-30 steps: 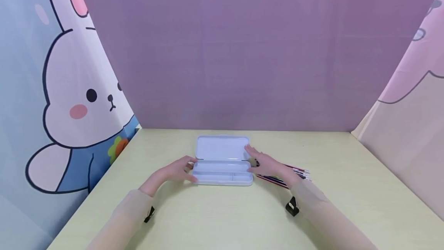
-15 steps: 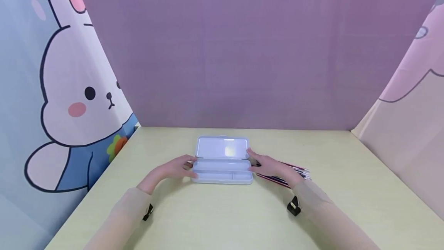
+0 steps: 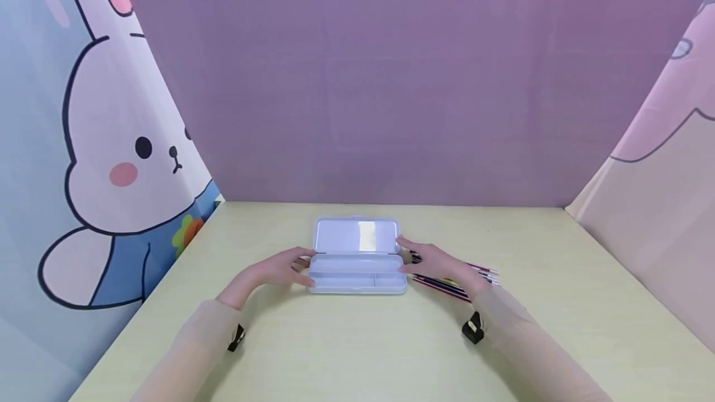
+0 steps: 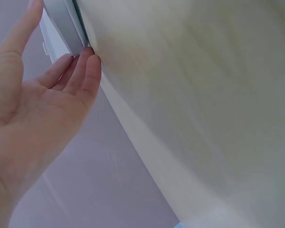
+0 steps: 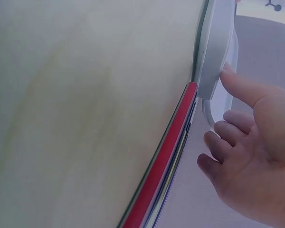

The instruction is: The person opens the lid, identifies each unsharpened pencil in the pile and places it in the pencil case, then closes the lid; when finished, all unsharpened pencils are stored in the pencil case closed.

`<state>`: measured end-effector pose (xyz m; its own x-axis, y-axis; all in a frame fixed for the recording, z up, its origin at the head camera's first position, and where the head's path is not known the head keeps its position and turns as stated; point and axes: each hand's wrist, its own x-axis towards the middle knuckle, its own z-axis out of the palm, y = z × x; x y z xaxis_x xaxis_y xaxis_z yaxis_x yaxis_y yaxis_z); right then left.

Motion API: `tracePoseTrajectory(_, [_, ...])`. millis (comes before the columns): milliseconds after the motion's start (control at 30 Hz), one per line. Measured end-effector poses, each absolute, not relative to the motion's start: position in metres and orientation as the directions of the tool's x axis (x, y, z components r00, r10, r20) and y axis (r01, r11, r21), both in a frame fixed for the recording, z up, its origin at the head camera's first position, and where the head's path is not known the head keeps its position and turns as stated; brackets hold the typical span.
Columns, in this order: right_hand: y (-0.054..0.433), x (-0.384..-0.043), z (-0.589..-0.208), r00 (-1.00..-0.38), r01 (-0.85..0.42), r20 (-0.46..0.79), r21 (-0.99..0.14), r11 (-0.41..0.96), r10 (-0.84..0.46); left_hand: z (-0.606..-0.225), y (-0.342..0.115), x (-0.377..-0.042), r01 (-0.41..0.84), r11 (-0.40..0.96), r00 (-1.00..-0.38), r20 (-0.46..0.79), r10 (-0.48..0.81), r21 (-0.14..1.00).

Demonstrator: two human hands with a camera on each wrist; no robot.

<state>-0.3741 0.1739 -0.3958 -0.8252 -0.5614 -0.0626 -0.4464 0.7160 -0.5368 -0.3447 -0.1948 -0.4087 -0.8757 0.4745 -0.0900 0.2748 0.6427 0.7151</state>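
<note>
An opened pale pencil case (image 3: 357, 283) lies on the table, its lid (image 3: 341, 236) folded back away from the person. One long compartment and two shorter ones in front show nothing inside. My left hand (image 3: 282, 267) is at the case's left end, thumb at the front corner and relaxed fingers near the hinge; the fingertips meet the case in the left wrist view. At the right end is my right hand (image 3: 436, 263), fingers spread by the lid's edge. Its thumb touches the tray's side in the right wrist view. Several pencils (image 5: 161, 164) lie beneath the right hand, partly hidden.
The pale wooden table (image 3: 357, 346) runs back to a purple cloth wall (image 3: 413, 92). Printed curtains hang at both sides, the left (image 3: 123, 116) with a rabbit figure. Black straps (image 3: 473, 327) hang below the wrists.
A bright reflection has appeared on the lid's inside. The left thumb has shifted slightly up along the case's end, and the view has tilted a little. Both hands otherwise stay at the case's ends.
</note>
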Motion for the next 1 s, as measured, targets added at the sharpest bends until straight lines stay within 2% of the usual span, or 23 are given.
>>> tracePoseTrajectory(267, [0.176, -0.372, -0.393, -0.824, -0.504, 0.042, -0.510, 0.697, -0.565, -0.410, -0.197, -0.343, 0.282, 0.623, -0.861, -0.094, 0.499, 0.730])
tracePoseTrajectory(600, [0.193, -0.369, -0.389, -0.843, -0.519, 0.201, -0.549, 0.655, -0.499, -0.410, -0.197, -0.340, 0.316, 0.628, -0.853, -0.077, 0.516, 0.711])
tracePoseTrajectory(1000, [0.227, -0.364, -0.385, -0.859, -0.504, 0.235, -0.543, 0.672, -0.454, -0.408, -0.199, -0.334, 0.321, 0.640, -0.855, -0.078, 0.513, 0.698])
